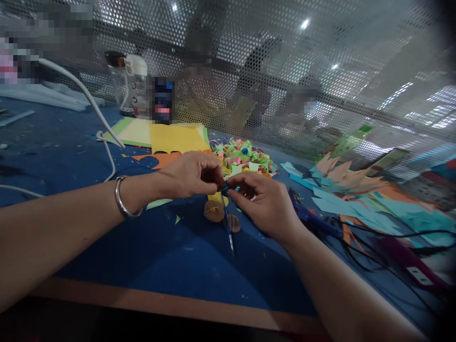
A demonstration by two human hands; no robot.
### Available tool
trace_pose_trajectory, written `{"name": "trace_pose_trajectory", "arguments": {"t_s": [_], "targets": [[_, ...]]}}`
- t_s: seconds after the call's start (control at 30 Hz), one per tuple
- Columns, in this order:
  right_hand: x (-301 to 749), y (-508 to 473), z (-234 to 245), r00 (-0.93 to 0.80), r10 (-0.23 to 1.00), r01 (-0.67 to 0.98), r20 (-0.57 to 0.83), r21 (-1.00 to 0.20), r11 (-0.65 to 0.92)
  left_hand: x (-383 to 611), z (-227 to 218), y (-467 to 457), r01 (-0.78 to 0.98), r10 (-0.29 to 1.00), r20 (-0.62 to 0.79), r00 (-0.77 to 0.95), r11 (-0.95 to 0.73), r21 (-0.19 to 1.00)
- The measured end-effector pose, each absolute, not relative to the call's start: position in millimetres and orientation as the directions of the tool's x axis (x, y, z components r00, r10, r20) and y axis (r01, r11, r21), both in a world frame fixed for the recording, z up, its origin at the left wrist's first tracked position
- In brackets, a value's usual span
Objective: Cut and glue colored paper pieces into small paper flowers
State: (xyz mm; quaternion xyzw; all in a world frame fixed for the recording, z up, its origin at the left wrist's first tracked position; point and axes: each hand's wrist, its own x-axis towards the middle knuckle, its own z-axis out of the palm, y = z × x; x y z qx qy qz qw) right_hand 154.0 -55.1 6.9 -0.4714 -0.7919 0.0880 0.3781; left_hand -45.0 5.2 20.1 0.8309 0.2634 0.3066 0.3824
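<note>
Left hand [188, 175] and right hand [269, 202] meet over blue tabletop [160, 256], thumb and fingertips of each pinched together on a small blue piece [225, 187]; slim blue stick [228, 228] slants down from same spot, cannot tell which hand has it; two brown discs [213, 212] on the tabletop near the stick; heap of paper scraps [245, 156] beyond the fingers; blue corded tool [317, 221] near right wrist; silver bracelet [122, 199] on left

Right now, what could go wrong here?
The small bluish piece could slip: it's tiny, pinched between left hand and right hand.
The right forearm might snag the black cords beside it.
The hands could scatter the paper scraps just beyond.
</note>
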Motion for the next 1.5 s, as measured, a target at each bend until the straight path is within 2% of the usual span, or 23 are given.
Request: {"name": "trace_pose_trajectory", "arguments": {"t_s": [0.23,0.47,0.77,1.07,1.23,1.5], "targets": [[153,-57,9,-0.312,0.802,0.679,0.510,-0.470,0.563,-49,24,7,0.184,0.624,0.266,0.735,-0.561,0.807],[152,-57,9,-0.376,0.781,0.665,0.498,-0.442,0.602,-51,30,3,0.280,0.575,0.251,0.778,-0.677,0.681],[152,-59,14,-0.368,0.797,0.685,0.480,-0.439,0.581,-47,30,-3,0.316,0.600,0.299,0.743,-0.707,0.633],[154,-54,8,-0.337,0.785,0.699,0.520,-0.421,0.579,-43,22,-3,0.353,0.743,0.297,0.599,-0.579,0.735],[153,-55,8,-0.321,0.803,0.707,0.502,-0.436,0.556,-41,20,1,0.292,0.768,0.247,0.592,-0.489,0.822],[151,-57,9,-0.311,0.812,0.720,0.494,-0.435,0.541,-40,20,-6,0.341,0.749,0.330,0.575,-0.586,0.735]]}}
